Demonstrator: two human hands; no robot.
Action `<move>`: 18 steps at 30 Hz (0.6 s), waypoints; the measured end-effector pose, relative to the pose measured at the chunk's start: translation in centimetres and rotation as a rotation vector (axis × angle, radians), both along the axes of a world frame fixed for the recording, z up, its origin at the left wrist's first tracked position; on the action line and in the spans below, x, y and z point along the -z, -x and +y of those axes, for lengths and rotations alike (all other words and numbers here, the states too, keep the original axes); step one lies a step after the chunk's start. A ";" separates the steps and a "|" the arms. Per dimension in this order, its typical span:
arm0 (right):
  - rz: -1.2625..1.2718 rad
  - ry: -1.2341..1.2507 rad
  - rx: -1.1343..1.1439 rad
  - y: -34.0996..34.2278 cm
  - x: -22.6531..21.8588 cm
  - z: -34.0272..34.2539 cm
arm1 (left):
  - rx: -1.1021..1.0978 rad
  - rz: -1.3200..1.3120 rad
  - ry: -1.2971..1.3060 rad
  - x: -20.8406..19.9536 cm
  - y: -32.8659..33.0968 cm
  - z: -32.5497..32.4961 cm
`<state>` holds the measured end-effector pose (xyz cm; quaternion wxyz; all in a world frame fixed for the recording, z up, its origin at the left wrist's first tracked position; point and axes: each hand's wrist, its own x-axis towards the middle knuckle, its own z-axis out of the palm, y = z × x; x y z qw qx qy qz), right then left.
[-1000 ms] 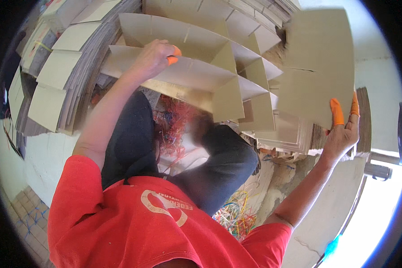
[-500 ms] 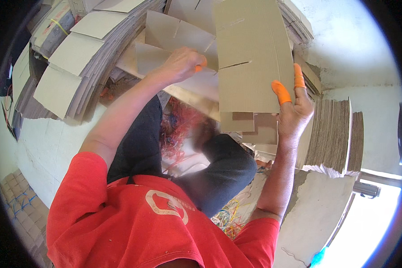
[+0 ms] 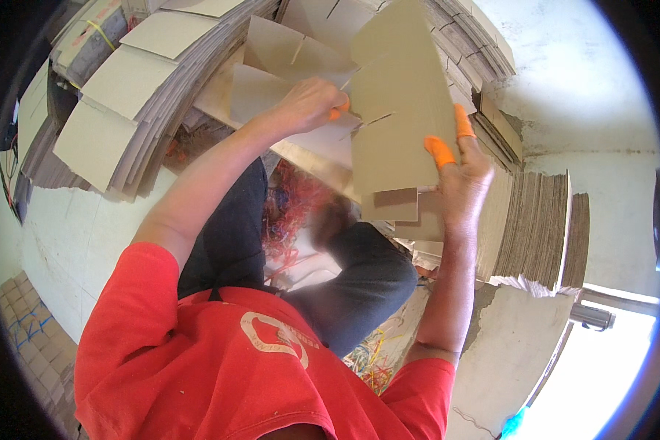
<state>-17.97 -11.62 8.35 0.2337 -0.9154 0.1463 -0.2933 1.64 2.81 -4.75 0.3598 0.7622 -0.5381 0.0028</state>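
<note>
A pale, scuffed wall [image 3: 601,110] is rising along the right side of the room, and strong light is pouring through a doorway [image 3: 601,374] at lower right. At lower left, a patch of small tan blocks [image 3: 37,323] is showing beside a whitish surface [image 3: 66,242]. Overlapping stacks of flat cardboard [image 3: 128,81] are leaning along the left, and a dense cardboard stack [image 3: 532,224] is standing on edge at right. A light wooden board [image 3: 319,169] is running slantwise ahead of the seated person, its near edge lying bare, with upright cardboard dividers [image 3: 293,55] standing above it. Tangled red strands [image 3: 293,194] are lying between the dark-trousered legs, and multicoloured strands [image 3: 374,359] are lying below the right knee.

The right hand [image 3: 466,180], wearing orange finger covers, is gripping a slotted cardboard panel [image 3: 400,103] by its lower right edge; the panel is hanging raised and tilted in front of the dividers. The left hand [image 3: 315,103] is pinching the nearest divider [image 3: 253,92] by its upper edge, just beside the panel.
</note>
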 end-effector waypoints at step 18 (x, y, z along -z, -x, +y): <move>0.156 0.075 -0.188 -1.4 8.2 -0.7 | 0.033 0.014 -0.006 0.4 -0.5 -1.6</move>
